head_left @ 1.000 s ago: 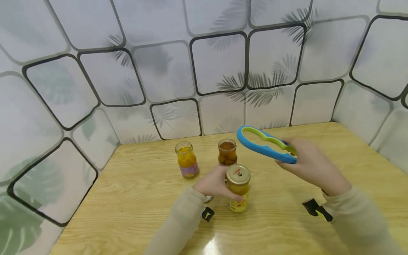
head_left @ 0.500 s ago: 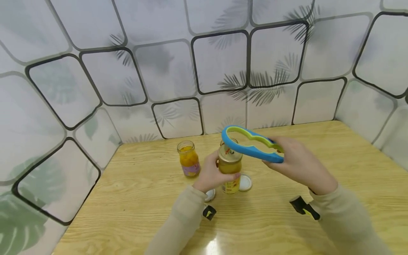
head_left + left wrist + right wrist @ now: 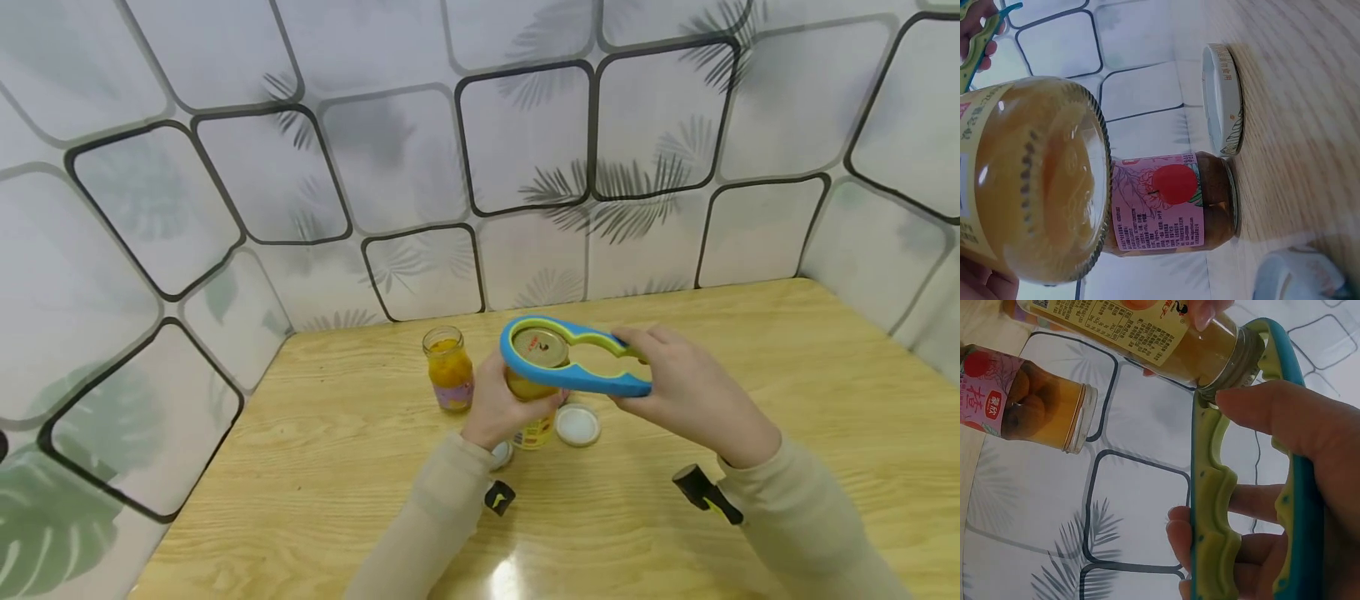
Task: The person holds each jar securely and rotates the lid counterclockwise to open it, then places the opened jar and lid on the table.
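In the head view my left hand grips a glass jar with a yellow label and a gold metal lid. Its underside shows in the left wrist view, raised off the table. My right hand holds a blue and yellow-green jar opener by its handle end. The opener's rounded end lies around the gold lid, as the right wrist view shows too, with the jar's label facing that camera. The right thumb lies across the opener close to the lid.
An open jar of orange fruit stands to the left on the wooden table. Behind the held jar is an open jar with a pink label. One loose lid lies right of it, another lid near the left wrist.
My left hand has moved the jar left and back, up from the table. My right hand has brought the opener left and its loop from beside the jar to around the lid.
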